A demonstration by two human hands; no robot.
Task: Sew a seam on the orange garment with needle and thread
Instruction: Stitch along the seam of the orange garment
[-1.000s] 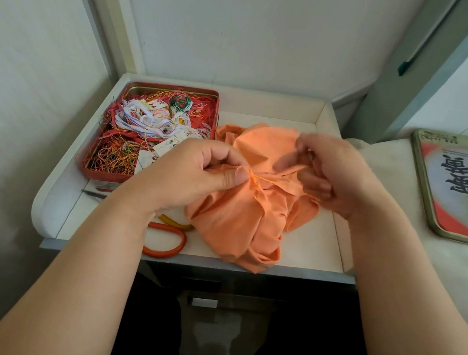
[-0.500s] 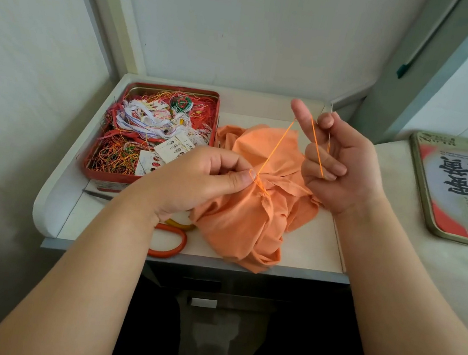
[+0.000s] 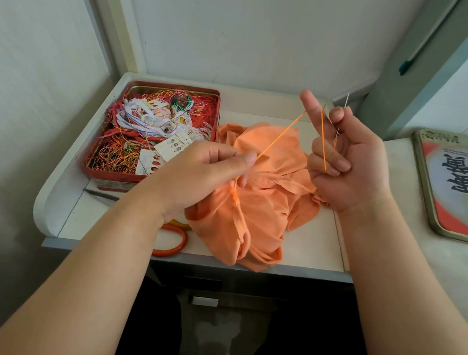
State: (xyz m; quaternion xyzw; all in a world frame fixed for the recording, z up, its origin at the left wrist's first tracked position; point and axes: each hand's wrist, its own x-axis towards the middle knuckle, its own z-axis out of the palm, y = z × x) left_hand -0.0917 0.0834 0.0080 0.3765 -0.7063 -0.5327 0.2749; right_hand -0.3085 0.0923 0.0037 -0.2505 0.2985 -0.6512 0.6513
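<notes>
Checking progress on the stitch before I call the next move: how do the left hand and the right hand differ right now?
The left hand sits low on the orange garment, pinching the thread at the fabric; the right hand is raised clear of it. The left hand's fingers are curled in; the right hand's index finger points up with thread looped over it, and it pinches the needle. Both hold the same taut thread.

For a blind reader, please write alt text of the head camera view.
A person's left hand pinches orange thread at a crumpled orange garment, while the right hand holds the needle, thread looped over its forefinger. A red tin of tangled threads sits behind.
</notes>
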